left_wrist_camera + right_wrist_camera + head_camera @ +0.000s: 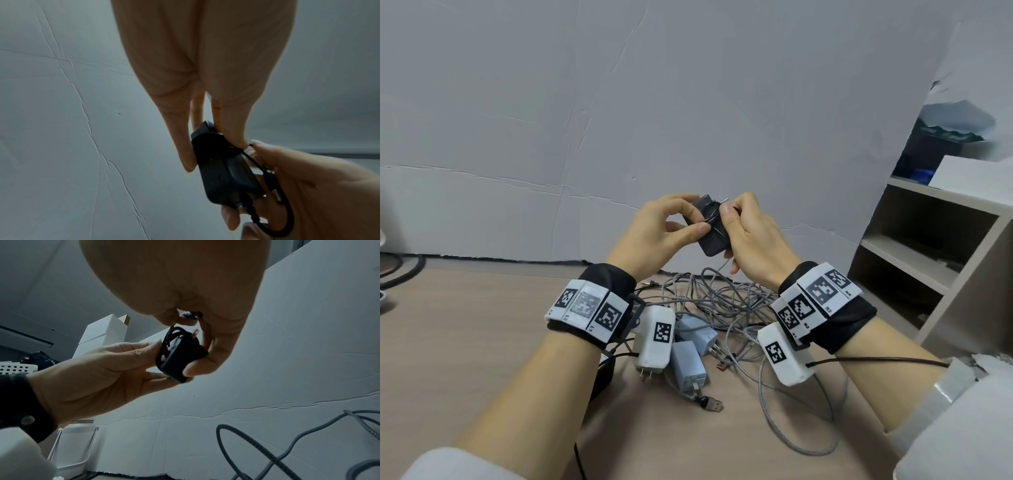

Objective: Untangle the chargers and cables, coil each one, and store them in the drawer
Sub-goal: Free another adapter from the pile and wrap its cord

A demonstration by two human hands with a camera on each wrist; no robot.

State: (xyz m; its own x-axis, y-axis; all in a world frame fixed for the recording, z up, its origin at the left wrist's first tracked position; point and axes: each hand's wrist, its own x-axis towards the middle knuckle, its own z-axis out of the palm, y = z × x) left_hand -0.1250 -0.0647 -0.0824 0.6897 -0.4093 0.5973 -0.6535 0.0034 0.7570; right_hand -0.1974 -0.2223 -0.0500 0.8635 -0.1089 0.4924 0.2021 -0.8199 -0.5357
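I hold a black charger [711, 229] in the air above the table with both hands. My left hand [671, 222] pinches its side between thumb and fingers. My right hand [739, 226] grips its other side and pinches a thin black cable [265, 172] that is wound around the body. The charger [226, 170] shows its wrapped cable in the left wrist view, and its plug prongs [195, 333] show in the right wrist view. Below my wrists lies a tangle of grey braided cables [722, 301] with two pale blue chargers [690, 356].
An open shelf unit [928, 260] stands at the right. A grey wall panel [619, 120] rises behind the table. A USB plug [714, 406] lies near the front, and a long grey cable loop [808, 428] trails toward the right edge.
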